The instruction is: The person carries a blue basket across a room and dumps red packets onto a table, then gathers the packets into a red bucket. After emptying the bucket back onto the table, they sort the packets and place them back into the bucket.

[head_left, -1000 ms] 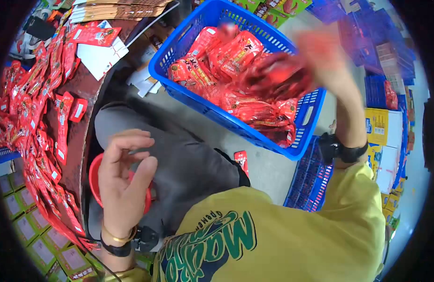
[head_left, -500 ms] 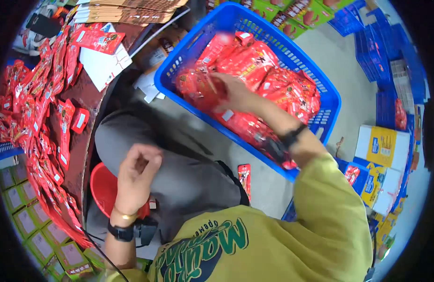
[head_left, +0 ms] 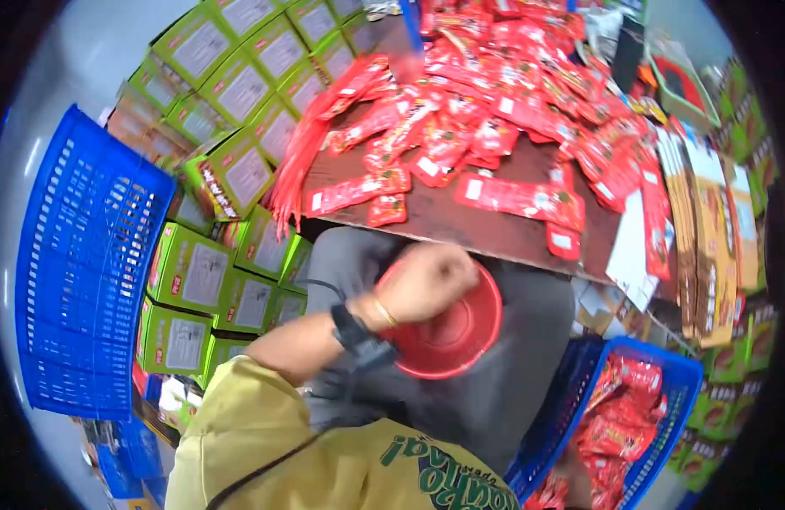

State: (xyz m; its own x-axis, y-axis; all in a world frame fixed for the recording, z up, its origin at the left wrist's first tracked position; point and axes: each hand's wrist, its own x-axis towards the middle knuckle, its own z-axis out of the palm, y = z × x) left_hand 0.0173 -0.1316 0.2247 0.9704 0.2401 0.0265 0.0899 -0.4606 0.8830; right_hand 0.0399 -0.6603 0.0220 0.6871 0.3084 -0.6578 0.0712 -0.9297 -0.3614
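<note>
My left hand (head_left: 431, 282) hangs over a red plastic bowl (head_left: 486, 327) in my lap, fingers curled closed with nothing visible in them. A dark watch (head_left: 354, 327) and a bracelet are on that wrist. Part of my right hand or wrist (head_left: 573, 478) shows, blurred, at the lower right in a blue basket (head_left: 690, 374). Its fingers are hidden. Shiny red packets (head_left: 618, 433) fill that basket. On the brown table (head_left: 435, 219) before me lies a large heap of flat red packets (head_left: 460, 110), a few near its front edge.
Green boxes (head_left: 189, 272) are stacked at the left, beside a tall blue crate (head_left: 78, 280). Flat brown cartons (head_left: 707, 238) and a white sheet (head_left: 632, 255) lie at the table's right end. A green tray (head_left: 686, 89) stands at the back right.
My view has swung left from the basket to the table. The basket now sits at the lower right, with my right arm mostly out of view. My left hand is now over the red bowl.
</note>
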